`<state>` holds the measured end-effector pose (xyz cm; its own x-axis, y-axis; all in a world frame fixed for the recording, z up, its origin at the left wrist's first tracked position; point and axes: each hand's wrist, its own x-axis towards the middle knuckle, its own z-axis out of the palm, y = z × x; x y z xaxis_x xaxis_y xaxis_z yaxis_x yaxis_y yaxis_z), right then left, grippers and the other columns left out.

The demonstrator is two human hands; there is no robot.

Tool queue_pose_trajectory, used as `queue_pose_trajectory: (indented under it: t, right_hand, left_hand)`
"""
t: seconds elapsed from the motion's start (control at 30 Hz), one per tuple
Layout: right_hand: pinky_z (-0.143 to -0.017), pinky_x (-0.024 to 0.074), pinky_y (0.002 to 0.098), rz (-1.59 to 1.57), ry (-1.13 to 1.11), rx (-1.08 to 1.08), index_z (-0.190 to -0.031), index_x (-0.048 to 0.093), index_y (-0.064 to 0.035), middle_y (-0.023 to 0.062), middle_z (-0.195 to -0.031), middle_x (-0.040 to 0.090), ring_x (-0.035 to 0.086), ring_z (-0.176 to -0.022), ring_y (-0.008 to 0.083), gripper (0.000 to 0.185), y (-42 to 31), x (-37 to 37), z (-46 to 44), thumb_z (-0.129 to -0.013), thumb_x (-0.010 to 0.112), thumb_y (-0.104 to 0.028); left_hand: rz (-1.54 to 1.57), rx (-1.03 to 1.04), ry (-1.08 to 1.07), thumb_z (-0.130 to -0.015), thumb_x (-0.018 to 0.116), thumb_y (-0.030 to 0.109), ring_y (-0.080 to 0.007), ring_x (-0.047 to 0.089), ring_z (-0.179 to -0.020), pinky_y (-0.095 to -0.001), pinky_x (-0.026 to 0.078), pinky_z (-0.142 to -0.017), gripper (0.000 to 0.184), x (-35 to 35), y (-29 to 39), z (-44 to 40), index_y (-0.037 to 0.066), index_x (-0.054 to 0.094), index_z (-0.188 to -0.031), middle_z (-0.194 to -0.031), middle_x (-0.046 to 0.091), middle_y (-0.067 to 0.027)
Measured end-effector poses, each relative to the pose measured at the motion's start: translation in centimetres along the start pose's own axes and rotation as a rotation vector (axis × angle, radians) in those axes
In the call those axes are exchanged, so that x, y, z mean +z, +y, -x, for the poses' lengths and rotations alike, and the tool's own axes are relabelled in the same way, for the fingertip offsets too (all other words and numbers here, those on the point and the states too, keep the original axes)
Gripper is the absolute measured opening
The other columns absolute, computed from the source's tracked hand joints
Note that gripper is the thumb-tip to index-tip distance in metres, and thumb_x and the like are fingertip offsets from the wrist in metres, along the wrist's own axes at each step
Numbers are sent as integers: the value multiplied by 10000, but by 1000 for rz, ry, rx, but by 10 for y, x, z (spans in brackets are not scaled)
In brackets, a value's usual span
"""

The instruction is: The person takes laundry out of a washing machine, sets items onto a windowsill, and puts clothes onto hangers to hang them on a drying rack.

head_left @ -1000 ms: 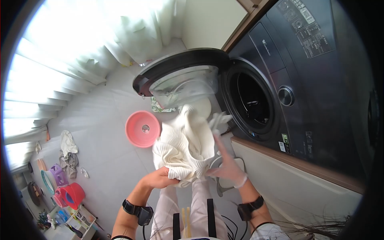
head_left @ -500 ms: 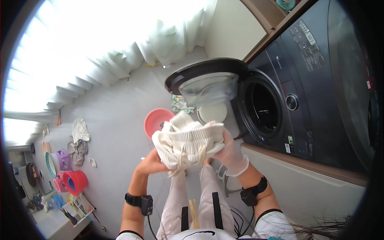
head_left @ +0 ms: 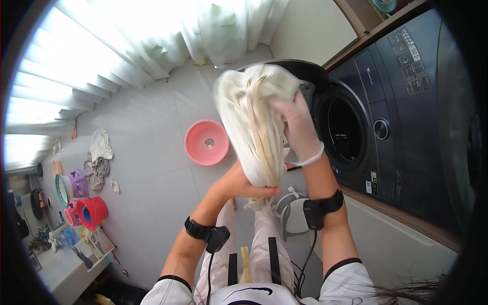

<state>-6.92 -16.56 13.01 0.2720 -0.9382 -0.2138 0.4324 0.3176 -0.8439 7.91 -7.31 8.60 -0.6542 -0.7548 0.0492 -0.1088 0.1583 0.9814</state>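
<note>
A cream ribbed garment (head_left: pixel 249 117) with long beige drawstrings is bunched up in front of me, raised over the floor. Bare and low, my left hand (head_left: pixel 249 185) supports its bottom end, the thumb lying across the cloth. My right hand (head_left: pixel 300 127), in a thin clear glove, grips the upper right part near the ribbed edge. To the right of the garment is the round opening of a dark washing machine (head_left: pixel 376 173); its open door (head_left: pixel 300 66) is partly hidden behind the cloth.
A pink basin (head_left: pixel 207 142) stands on the grey floor left of the garment. Farther left lie clothes (head_left: pixel 97 165), a red bucket (head_left: pixel 92 212) and a purple basket (head_left: pixel 78 184). A small stool (head_left: pixel 296 217) is by my legs. White curtains (head_left: pixel 127 46) hang at the upper left.
The garment has moved up and been turned from a wide bundle to an upright, longer one. My right hand has risen with it, and my left hand has moved right under its lower end.
</note>
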Motion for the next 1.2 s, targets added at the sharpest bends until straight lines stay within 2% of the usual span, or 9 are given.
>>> queue_pose_trajectory:
  t: [0.17, 0.23, 0.4, 0.5, 0.6, 0.63, 0.73, 1.0, 1.2]
  right_hand:
    - [-953, 431, 325, 180, 94, 51, -1380, 321, -53, 124, -1191, 537, 553, -1085, 196, 619, 49, -75, 55, -876, 585, -296]
    - [-1057, 320, 357, -168, -111, -20, -1412, 253, -8, 143, -1359, 420, 406, -1274, 222, 702, 63, -88, 85, -854, 623, -219]
    - [-1077, 276, 375, 380, -150, -33, -1403, 301, -61, 138, -1364, 415, 343, -1313, 262, 746, 104, -81, 138, -790, 681, -251]
    - [-987, 381, 336, 424, -152, 122, -1244, 520, -38, 134, -1206, 560, 499, -1160, 222, 494, 105, -99, 133, -782, 657, -151]
    - [-932, 427, 316, 569, -367, 405, -1176, 574, -31, 103, -1114, 614, 558, -1063, 193, 411, 143, -178, 130, -791, 641, -156]
    - [-922, 433, 309, 407, -210, 446, -1160, 582, -25, 92, -1112, 615, 564, -1046, 183, 397, 160, -214, 127, -787, 640, -149]
    - [-915, 440, 299, 412, 357, 381, -1115, 603, -11, 78, -1095, 618, 574, -1012, 165, 349, 169, -315, 112, -784, 630, -119]
    - [-1022, 351, 347, 1002, 1160, 278, -1238, 476, 80, 277, -1238, 514, 482, -1200, 333, 593, 191, -562, 78, -723, 621, -177]
    - [-1047, 362, 409, 1705, 958, 672, -1376, 376, -168, 147, -1471, 231, 330, -1307, 368, 688, 151, -566, 51, -749, 652, -112]
  left_hand:
    - [220, 54, 193, -699, 767, 277, -281, 393, -1246, -360, 251, -1058, 722, 17, 14, -9, 79, 469, -1326, -1324, 471, -97]
    - [170, -66, 214, -710, 767, 301, -296, 340, -1303, -367, 228, -1073, 857, 27, 17, -8, 67, 334, -1411, -1398, 401, -118]
    - [97, 1, 178, -737, 753, 303, -310, 239, -1371, -394, 182, -1094, 971, 60, 5, -32, 36, 159, -1457, -1506, 203, -141]
    - [639, -131, 285, -763, 716, 290, -287, 380, -1293, -432, 220, -1089, 1061, 75, 3, -41, 69, -47, -1465, -1291, 500, -201]
    - [882, -254, 465, -763, 686, 253, -251, 589, -1049, -437, 342, -1034, 1022, 81, -12, -40, 101, -37, -1470, -1050, 625, -164]
    - [999, -316, 387, -784, 639, 213, -165, 616, -651, -417, 440, -954, 935, 75, -3, -42, 121, 15, -1474, -702, 595, -64]
    - [1325, -308, 321, -808, 600, 170, -116, 466, -436, -392, 477, -883, 795, 78, -21, -33, 94, 146, -1456, -512, 446, 19]
    - [1781, -407, 86, -801, 558, 89, -105, 440, -443, -363, 476, -819, 492, 134, -98, 6, 23, 438, -1273, -508, 414, 33]
    - [1787, -560, 79, -791, 532, 85, -113, 460, -449, -352, 454, -845, 424, 167, -137, 14, -19, 491, -1199, -518, 443, 22]
